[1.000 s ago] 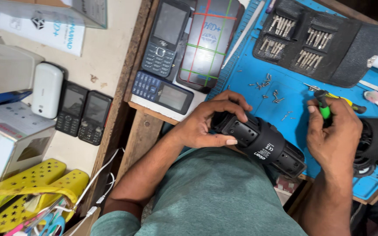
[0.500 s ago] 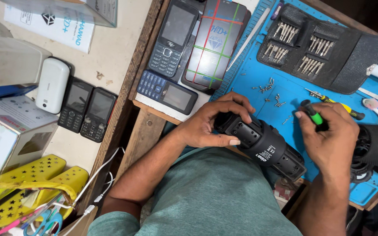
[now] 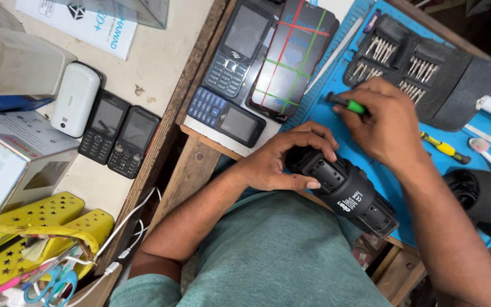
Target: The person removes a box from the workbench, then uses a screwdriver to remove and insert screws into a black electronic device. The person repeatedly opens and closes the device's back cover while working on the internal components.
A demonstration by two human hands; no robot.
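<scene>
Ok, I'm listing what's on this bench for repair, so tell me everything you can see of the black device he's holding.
The black device is a chunky, roughly cylindrical body of matte black plastic, with rows of small holes on its side and a small white-printed label near its middle. It lies tilted across the near edge of the blue mat, one end toward the person's body. The left hand grips its upper end, fingers curled over the top. The right hand, holding a green-handled screwdriver, is just above it, apparently not touching. Its far end is partly hidden.

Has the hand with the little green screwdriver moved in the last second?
Yes. The right hand with the green screwdriver has shifted left across the blue mat, from beside the yellow-handled tool toward the phones.
</scene>
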